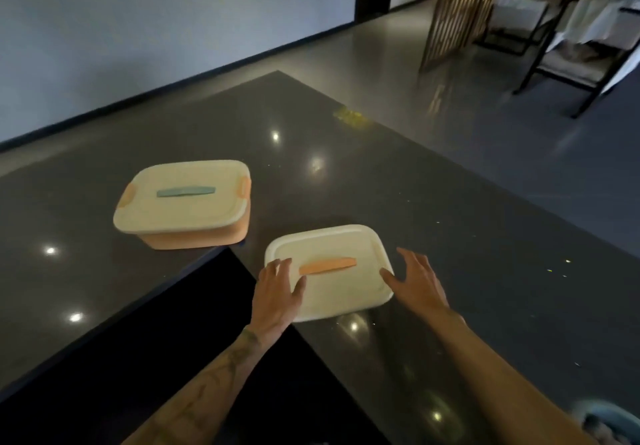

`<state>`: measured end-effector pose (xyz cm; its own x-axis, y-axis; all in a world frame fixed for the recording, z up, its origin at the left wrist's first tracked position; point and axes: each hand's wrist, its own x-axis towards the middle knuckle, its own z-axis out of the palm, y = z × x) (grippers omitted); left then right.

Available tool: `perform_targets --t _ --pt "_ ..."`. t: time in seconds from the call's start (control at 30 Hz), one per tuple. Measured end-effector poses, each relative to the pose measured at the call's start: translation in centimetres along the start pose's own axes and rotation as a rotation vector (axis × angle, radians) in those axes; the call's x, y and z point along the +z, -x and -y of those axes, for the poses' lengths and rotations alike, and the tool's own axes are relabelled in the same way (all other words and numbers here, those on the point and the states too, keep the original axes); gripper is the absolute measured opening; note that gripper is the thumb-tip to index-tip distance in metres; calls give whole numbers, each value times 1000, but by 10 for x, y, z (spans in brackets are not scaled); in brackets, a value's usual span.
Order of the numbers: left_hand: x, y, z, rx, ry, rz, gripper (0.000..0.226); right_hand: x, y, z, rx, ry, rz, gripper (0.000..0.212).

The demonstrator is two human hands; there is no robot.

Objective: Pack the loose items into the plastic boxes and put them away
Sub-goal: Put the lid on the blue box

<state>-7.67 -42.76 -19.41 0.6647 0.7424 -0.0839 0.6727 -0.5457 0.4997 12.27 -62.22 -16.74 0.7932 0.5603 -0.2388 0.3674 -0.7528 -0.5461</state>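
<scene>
Two lidded plastic boxes sit on a dark, glossy counter [433,236]. The farther one is an orange box [183,203] with a cream lid, a teal handle strip and orange side clips. The nearer box shows only its cream lid [332,292] with an orange handle strip. My left hand [277,292] lies at that lid's left edge, fingers spread and touching it. My right hand [415,281] is at the lid's right edge with straight, spread fingers and its thumb at the rim. Neither hand grips anything.
The counter has an inner corner; a black gap [173,340] opens below the boxes on my left. A light blue object [602,420] shows at the bottom right corner. Beyond the counter are grey floor, a wooden lattice screen [457,11] and a dark-framed chair [575,56].
</scene>
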Motion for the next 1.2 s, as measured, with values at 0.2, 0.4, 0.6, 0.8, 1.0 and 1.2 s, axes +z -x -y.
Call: perform_targets --t 0.2,0.4,0.6,0.8,1.0,1.2 --pt "15 -36 51 -152 47 79 58 53 -56 7 120 67 100 78" --pt "34 -44 54 -145 30 90 61 84 -66 10 188 150 67 79" --pt "38 -43 38 -103 5 53 63 80 -48 6 225 124 -30 73" --pt "29 -29 1 -8 -16 26 63 34 -4 -2 235 113 -171 76" --pt "12 19 -71 168 71 -36 62 -34 73 -29 282 86 -353 69" --pt "16 110 -165 350 95 -68 55 -99 181 -94 390 49 -526 69"
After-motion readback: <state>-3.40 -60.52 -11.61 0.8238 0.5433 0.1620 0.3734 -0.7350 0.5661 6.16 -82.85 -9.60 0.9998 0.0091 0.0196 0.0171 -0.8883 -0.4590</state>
